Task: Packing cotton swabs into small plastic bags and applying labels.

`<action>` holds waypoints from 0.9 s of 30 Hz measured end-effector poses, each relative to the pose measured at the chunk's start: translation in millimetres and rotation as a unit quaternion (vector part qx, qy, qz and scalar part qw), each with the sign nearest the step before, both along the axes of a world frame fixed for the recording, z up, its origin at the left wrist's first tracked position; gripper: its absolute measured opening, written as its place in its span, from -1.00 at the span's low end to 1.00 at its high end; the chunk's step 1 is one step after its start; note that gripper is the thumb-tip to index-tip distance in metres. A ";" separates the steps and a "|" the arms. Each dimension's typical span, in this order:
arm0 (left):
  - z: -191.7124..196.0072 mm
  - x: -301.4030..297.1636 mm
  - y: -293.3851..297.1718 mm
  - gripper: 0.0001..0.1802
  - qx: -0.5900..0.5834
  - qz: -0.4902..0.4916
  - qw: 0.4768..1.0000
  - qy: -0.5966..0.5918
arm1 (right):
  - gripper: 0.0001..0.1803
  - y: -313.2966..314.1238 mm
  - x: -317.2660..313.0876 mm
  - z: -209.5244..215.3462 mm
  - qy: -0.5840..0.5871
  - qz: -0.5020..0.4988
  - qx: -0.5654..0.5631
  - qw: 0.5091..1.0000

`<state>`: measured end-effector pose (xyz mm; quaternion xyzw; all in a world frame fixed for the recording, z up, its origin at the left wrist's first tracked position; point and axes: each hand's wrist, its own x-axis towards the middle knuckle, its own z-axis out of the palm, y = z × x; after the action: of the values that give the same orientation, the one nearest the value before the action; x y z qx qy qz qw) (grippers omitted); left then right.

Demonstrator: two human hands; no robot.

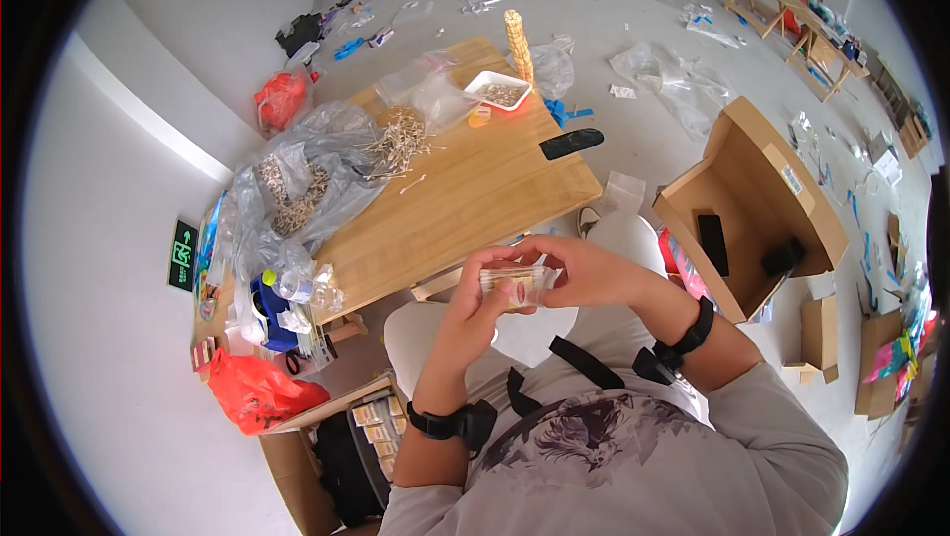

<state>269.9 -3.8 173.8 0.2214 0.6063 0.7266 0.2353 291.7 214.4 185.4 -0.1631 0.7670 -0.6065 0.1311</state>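
Above my lap, in front of the table's near edge, both hands hold a small clear packet of cotton swabs [519, 288] with a label on its side. My left hand [473, 291] wraps round its left side, thumb across the front. At its right end, the fingers of my right hand [592, 277] pinch the clear plastic. On the wooden table [465, 204] lies a loose heap of cotton swabs [401, 143]. More swabs fill a grey plastic bag [341, 194] on the left, and a white tray [473, 87] at the far end holds others.
A black oblong object [571, 144] lies by the table's right edge. An open cardboard box [737, 170] stands to the right with dark items inside. Low on the left, another carton [280, 452] holds several small packs beside a red bag [259, 392]. Plastic scraps litter the floor.
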 end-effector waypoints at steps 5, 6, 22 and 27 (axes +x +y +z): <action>-8.3 -0.8 -1.6 -0.60 0.088 -0.021 0.992 -0.083 | -0.29 -3.7 1.5 -8.2 -0.021 0.007 -0.027 0.999; -7.7 -0.6 -1.6 -0.59 0.106 -0.026 0.990 -0.094 | -0.29 -4.4 1.0 -8.2 -0.021 0.008 -0.028 0.999; -3.9 -1.8 6.6 -0.64 0.012 0.147 0.989 -0.013 | -0.49 15.9 -8.8 -13.6 -0.076 -0.043 -0.149 0.985; -5.2 -5.7 4.2 -0.68 0.018 0.196 0.980 -0.021 | -0.64 5.6 -4.0 -5.9 -0.106 -0.103 -0.206 0.967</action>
<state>264.2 0.4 168.6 0.0877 0.6197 0.7739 0.0969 287.7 220.0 179.4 -0.0415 0.6196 -0.7758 0.1124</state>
